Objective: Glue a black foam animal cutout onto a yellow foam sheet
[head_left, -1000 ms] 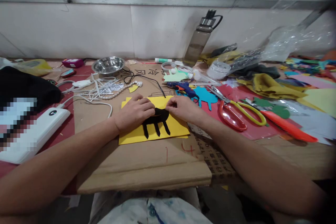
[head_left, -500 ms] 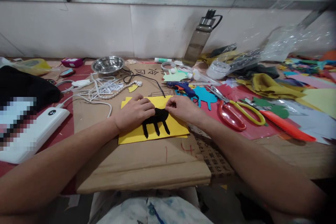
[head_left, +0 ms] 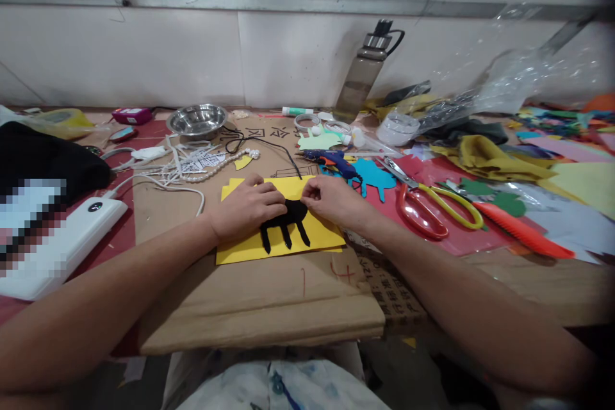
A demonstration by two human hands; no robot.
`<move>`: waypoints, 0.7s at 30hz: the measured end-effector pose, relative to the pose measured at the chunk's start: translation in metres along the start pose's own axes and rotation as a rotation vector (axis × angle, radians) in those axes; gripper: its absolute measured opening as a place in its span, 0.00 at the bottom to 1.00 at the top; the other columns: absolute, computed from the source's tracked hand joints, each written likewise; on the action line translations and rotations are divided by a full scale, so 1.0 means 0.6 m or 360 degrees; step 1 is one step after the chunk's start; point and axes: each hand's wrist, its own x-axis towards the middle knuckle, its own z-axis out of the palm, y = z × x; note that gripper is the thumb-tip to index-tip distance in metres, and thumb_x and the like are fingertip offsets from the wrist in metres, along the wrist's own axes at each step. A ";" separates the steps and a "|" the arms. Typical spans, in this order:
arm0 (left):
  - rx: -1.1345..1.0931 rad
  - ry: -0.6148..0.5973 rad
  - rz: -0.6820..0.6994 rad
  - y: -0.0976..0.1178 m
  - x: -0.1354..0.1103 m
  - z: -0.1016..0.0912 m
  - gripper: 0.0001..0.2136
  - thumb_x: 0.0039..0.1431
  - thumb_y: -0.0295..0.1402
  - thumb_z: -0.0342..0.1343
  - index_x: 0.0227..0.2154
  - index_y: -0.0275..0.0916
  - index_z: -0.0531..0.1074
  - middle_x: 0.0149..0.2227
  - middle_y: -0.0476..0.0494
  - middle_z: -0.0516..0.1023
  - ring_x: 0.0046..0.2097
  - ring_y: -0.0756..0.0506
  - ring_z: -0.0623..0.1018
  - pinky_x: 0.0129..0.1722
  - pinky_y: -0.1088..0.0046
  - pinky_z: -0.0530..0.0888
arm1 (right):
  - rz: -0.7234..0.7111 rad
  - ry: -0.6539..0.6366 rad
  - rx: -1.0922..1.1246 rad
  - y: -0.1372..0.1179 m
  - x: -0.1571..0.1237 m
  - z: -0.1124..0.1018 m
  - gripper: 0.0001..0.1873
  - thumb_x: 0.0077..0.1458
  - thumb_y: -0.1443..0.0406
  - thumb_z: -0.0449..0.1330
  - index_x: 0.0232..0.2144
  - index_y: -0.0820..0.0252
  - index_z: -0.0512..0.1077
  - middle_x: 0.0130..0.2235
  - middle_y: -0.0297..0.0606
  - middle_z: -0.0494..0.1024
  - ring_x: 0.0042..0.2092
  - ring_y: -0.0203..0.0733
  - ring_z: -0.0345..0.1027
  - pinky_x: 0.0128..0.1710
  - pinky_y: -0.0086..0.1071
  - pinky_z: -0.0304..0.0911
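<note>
A black cutout (head_left: 287, 214) with several leg-like strips lies on yellow paper sheets (head_left: 240, 252) in front of me. My left hand (head_left: 250, 206) rests palm down on the paper, its fingers laid over the cutout's upper left part. At the cutout's upper right edge, my right hand (head_left: 331, 200) is closed in a pinch, thumb and forefinger together on that edge. The fingers of both hands cover parts of the cutout's top outline.
Beyond my hands lie a blue glue gun (head_left: 331, 162) and a blue cutout (head_left: 375, 175). Scissors (head_left: 427, 202) and an orange-red handled tool (head_left: 523, 229) are to the right. A metal bowl (head_left: 197, 120), pearl string (head_left: 216, 173) and white power bank (head_left: 72, 246) sit left; a bottle (head_left: 361, 80) stands behind.
My right hand has shifted very slightly left along the cutout's edge. My left hand and the cutout stay nearly as they were; the view has moved a touch.
</note>
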 end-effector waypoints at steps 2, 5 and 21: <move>-0.0007 -0.0015 0.0002 -0.001 0.000 0.000 0.10 0.65 0.25 0.48 0.41 0.39 0.74 0.42 0.44 0.80 0.43 0.45 0.75 0.46 0.63 0.63 | 0.0006 0.0011 0.0048 0.004 0.001 0.001 0.03 0.51 0.70 0.61 0.27 0.60 0.72 0.30 0.36 0.77 0.31 0.35 0.68 0.29 0.27 0.57; -0.0028 -0.0023 0.0000 -0.001 -0.001 -0.001 0.10 0.65 0.25 0.48 0.41 0.39 0.74 0.42 0.44 0.80 0.44 0.45 0.75 0.46 0.63 0.63 | 0.0026 0.0055 0.0133 0.008 0.002 -0.002 0.03 0.51 0.70 0.62 0.29 0.60 0.70 0.31 0.35 0.77 0.31 0.35 0.67 0.29 0.27 0.58; -0.0023 0.0023 0.0021 -0.003 -0.001 0.003 0.10 0.65 0.25 0.48 0.41 0.40 0.74 0.42 0.44 0.80 0.44 0.45 0.75 0.46 0.62 0.64 | -0.0189 -0.0032 0.0102 0.006 -0.005 -0.021 0.09 0.52 0.73 0.59 0.30 0.58 0.78 0.35 0.37 0.80 0.38 0.39 0.71 0.37 0.29 0.63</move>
